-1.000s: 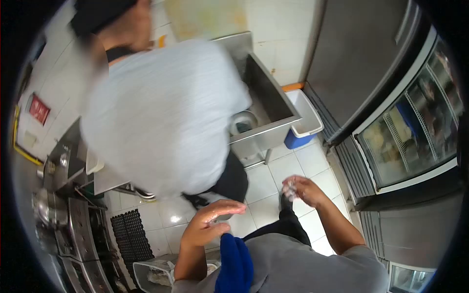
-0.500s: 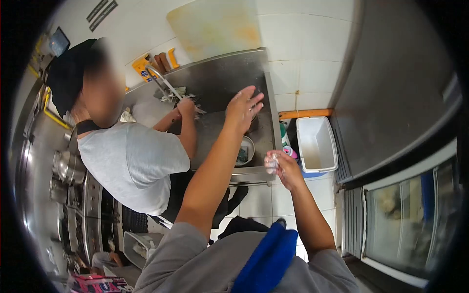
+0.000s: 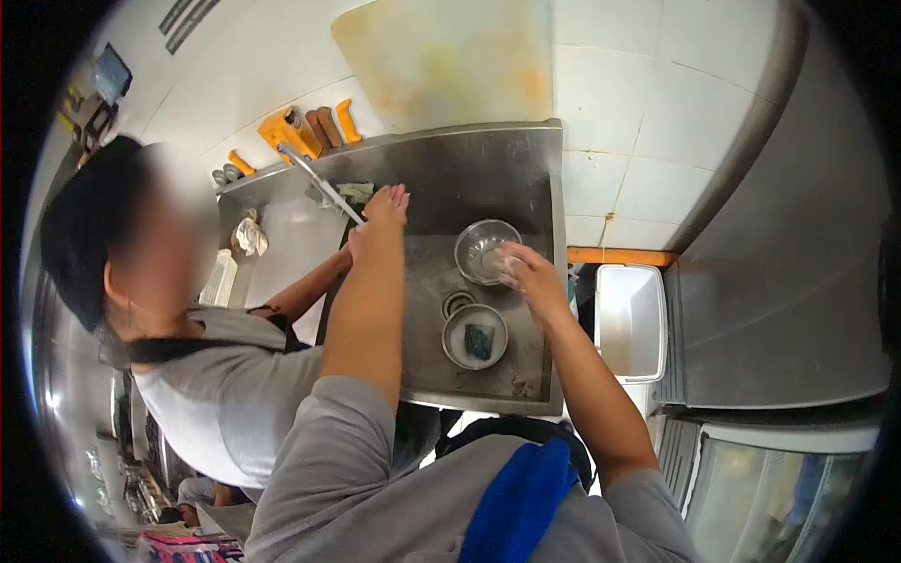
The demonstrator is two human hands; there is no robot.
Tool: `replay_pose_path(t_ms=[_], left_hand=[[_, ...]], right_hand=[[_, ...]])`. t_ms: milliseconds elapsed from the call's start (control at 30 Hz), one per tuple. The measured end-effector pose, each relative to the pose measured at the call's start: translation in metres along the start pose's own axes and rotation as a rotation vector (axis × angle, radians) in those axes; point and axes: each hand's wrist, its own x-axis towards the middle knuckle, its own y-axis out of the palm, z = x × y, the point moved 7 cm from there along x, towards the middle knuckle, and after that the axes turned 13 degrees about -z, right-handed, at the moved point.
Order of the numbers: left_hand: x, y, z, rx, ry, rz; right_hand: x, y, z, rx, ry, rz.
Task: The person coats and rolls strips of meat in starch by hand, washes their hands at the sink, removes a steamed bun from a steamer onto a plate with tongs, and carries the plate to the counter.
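The palm of the left grip (image 3: 387,204) is turned from view; its fingers are stretched out and rather wide. The end of the spout (image 3: 322,185) is met there, but whether it is touched cannot be told. Beside that grip, a co-worker's hand (image 3: 353,246) is mostly hidden behind the left forearm.

The right grip (image 3: 531,281) is half curled, its fingertips blurred and coated with something whitish; whether anything is pinched cannot be told. The rim of the clear bowl (image 3: 477,246) is overlapped by those fingertips, contact being unclear.

The clear bowl is set in the sink (image 3: 422,371), just beside the right grip; it is round and see-through, its contents hard to make out. Nearer the body than the right grip, a grey-rimmed bowl (image 3: 450,347) is seen, with cloudy, whitish liquid and a dark green pad (image 3: 479,342) inside. The drain (image 3: 450,302) is partly covered by it.
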Motion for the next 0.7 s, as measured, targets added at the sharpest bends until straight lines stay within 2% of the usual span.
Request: replay_pose_path(t_ms=[200,233,267,300,367,400,467,500,567,600,633,700], left_hand=[[0.073,-0.035,-0.038,0.219,0.014,0.207],[0.084,-0.044,-0.046,0.275,0.050,0.245],[0.092,-0.045,-0.052,0.359,0.189,0.194],[0.086,-0.036,-0.058,0.361,0.202,0.183],[0.066,-0.039,-0.075,0.166,0.097,-0.110],[0.076,-0.047,-0.082,0.168,0.108,-0.123],[0.089,-0.048,-0.084,0.189,-0.031,0.154],[0.098,-0.057,-0.087,0.190,-0.022,0.147],[0.106,-0.058,-0.092,0.260,0.034,0.279],[0.079,-0.048,-0.096,0.381,0.154,0.191],[0.075,-0.046,-0.101,0.389,0.155,0.190],[0.087,-0.052,-0.105,0.104,0.052,0.148]], right_hand=[[0.108,0.098,-0.032,0.143,-0.009,0.126],[0.121,0.123,-0.040,0.216,0.001,0.145],[0.134,0.147,-0.047,0.208,-0.002,0.161],[0.146,0.170,-0.052,0.198,-0.006,0.177],[0.170,0.217,-0.062,0.123,-0.052,0.185],[0.179,0.239,-0.064,0.132,-0.041,0.196],[0.194,0.272,-0.057,-0.118,-0.249,0.075],[0.201,0.293,-0.065,-0.111,-0.245,0.084],[0.213,0.329,-0.071,-0.156,-0.341,0.094],[0.210,0.339,-0.067,-0.192,-0.388,0.095],[0.212,0.346,-0.067,-0.185,-0.384,0.093],[0.214,0.367,-0.077,-0.459,-0.417,0.196]])
